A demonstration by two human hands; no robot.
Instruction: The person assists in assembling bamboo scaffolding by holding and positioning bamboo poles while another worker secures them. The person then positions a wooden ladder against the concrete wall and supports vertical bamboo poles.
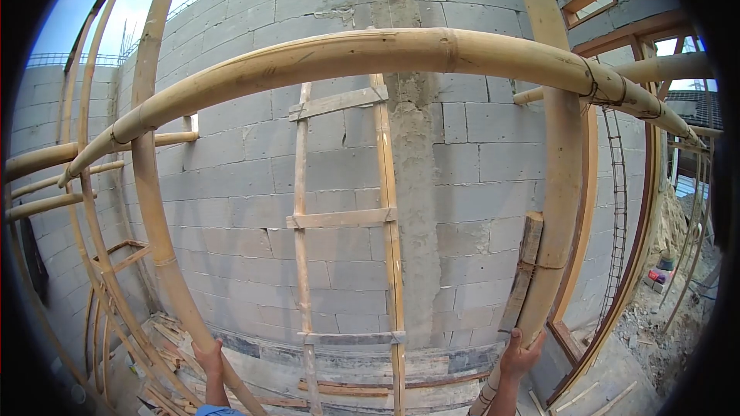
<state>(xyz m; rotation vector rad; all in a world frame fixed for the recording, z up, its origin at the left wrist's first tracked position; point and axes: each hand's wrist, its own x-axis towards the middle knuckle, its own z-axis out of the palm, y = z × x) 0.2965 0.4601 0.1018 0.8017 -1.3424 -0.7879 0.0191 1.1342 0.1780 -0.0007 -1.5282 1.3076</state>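
My left hand [208, 358] is closed around the left upright bamboo pole [163, 239], near the bottom of the view. On the other side, my right hand [523, 354] grips the thick right bamboo pole [563, 169], just below a short wooden block [529, 246] bound to it with wire. A horizontal bamboo pole [370, 52] crosses in front of both uprights, with wire ties at each crossing. The poles' lower ends are hidden or out of view. Between my hands, farther off, a wooden ladder [391, 262] stands against the block wall.
The grey block wall [231, 185] fills the background. Planks [455, 366] lie at its foot. More bamboo poles [96, 223] stand at the left. To the right are a wooden frame [617, 323], a steel rebar cage [617, 208] and rubble [655, 339].
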